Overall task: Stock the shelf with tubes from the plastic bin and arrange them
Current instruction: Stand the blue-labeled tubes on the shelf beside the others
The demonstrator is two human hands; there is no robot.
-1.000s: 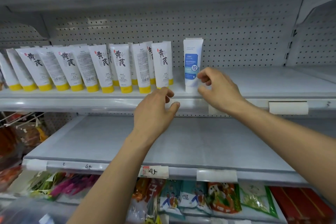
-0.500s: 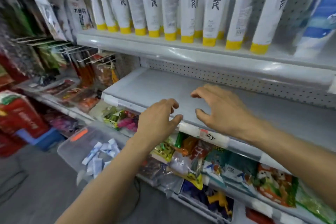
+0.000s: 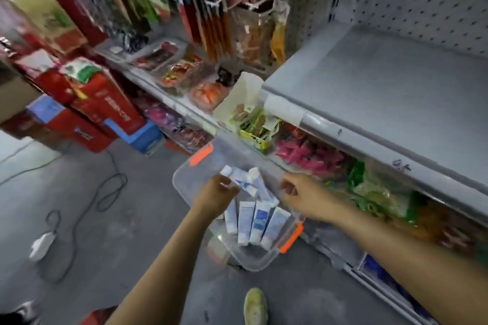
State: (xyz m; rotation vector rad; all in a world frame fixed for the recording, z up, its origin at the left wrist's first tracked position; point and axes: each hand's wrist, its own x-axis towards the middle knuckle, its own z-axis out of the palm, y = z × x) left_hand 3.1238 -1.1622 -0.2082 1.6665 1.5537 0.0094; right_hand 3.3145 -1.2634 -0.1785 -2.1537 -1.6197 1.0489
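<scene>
Our left hand [image 3: 216, 194] and right hand [image 3: 303, 192] are bare, and both forearms [image 3: 163, 258] are uncovered to the frame's edge. At six o'clock we wear a pale yellow-green shoe [image 3: 254, 306]. At seven o'clock a red patch [image 3: 99, 317] shows, too cropped to tell if it is clothing.

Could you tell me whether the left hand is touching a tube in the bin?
Touching: head view shows the left hand pinching the top tube.
</scene>
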